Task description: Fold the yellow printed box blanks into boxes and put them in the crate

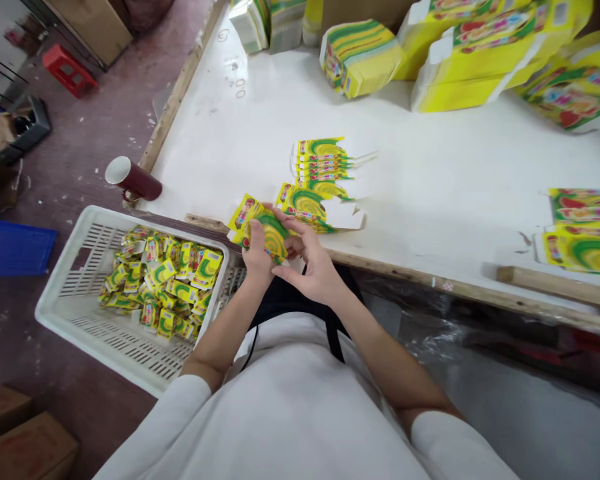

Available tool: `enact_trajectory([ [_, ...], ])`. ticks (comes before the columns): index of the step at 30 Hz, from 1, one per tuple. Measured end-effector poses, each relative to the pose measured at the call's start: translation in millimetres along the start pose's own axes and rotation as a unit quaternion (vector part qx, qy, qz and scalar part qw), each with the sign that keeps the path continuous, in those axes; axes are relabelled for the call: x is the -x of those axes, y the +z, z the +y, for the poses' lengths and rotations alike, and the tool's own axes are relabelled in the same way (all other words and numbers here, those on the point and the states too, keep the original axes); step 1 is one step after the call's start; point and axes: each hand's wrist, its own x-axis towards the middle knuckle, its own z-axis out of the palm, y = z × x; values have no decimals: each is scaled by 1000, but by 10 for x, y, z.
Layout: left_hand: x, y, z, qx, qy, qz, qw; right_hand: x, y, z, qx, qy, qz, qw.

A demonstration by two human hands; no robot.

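Currently, I see the yellow-green carton over the near L edge of the table, L hand gripping it w/ thumb on the front panel, R hand curled at its right end, full closure unclear. I'd rate it light, thin card, prob. slick, stiff at folds but easily crushed; hold by side edges, not mid-panel.

The table has a smooth white top with a glossy sheen, bordered by rough, bare wood strips along its near and left edges. At the near edge, the carton looks like smooth printed paperboard. The near left corner's mug is shiny, the crate below matt plastic.
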Motion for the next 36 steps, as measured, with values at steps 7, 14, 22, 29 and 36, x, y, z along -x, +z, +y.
enact_trajectory([
  [7, -71, -45, -25, 50, 57, 85, 993, 33, 91, 18, 67, -9, 9, 998],
  [14, -1, -193, -67, 41, 72, -59, 995, -1, -28, 34, 71, 12, 58, 996],
  [22, -38, -117, 65, 27, 115, 141, 983, 25, 75, -110, 142, -26, 36, 989],
  [29, -43, -285, 58, -52, 168, 24, 984, -46, -148, -110, 106, 18, 77, 991],
  [36, 11, -221, -44, 64, 69, -119, 989, -72, -155, -96, -22, 66, 137, 988],
])
